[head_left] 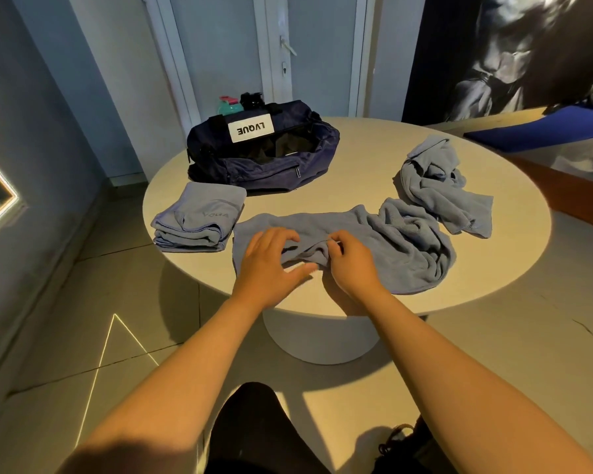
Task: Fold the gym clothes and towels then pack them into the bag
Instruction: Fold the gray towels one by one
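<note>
**Blue towel at near edge, both hands on it**

Round pale counter, tiled floor, doors behind. Bottles partly hidden behind the open navy bag. Blue towel spread at the near edge. Left hand rests on it with fingers apart; right hand pinches a fold. Folded towel left, crumpled towel right.

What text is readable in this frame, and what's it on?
"LVQUE": white patch on the navy bag, upside down to the camera.
"YOGA": faint print on the folded towel, also upside down; the first letter is uncertain.
No text shows on the half-spread towel, the crumpled towel, the teal bottle or the black bottle.
</note>
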Action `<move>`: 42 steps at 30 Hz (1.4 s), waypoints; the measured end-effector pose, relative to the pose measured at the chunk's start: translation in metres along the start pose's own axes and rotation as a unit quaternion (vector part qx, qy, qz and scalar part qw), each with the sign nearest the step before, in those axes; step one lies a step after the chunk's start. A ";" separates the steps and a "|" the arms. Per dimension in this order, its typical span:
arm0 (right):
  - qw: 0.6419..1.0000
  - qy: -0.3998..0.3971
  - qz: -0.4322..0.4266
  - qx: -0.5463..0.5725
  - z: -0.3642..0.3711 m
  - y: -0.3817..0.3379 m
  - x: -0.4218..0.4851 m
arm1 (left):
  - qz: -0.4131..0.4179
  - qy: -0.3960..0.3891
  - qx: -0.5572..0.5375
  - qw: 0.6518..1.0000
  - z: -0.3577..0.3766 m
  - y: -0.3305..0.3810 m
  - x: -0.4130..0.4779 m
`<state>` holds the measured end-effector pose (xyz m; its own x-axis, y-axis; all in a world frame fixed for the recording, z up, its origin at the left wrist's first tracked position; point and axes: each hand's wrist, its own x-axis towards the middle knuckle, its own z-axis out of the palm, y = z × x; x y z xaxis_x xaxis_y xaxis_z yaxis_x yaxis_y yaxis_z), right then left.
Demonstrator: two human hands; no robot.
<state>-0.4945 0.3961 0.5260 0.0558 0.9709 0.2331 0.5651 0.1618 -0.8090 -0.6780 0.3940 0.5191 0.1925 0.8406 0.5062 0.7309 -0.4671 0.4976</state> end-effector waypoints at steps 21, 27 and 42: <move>0.990 -0.036 0.070 0.116 -0.010 0.000 0.001 | -0.043 -0.054 0.156 0.985 0.014 0.006 -0.001; 0.996 -0.091 0.008 0.016 -0.011 -0.001 -0.010 | -0.058 0.025 0.121 0.991 0.007 0.000 0.002; 0.921 -0.206 0.051 -0.326 -0.001 -0.037 -0.011 | -0.136 -0.165 0.008 0.977 -0.058 0.011 0.001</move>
<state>-0.5152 0.3795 0.5546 -0.1062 0.9815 -0.1592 0.9557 0.0566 -0.2889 -0.7073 0.3742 0.5660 0.1882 0.9769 0.1014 0.7945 -0.2121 0.5690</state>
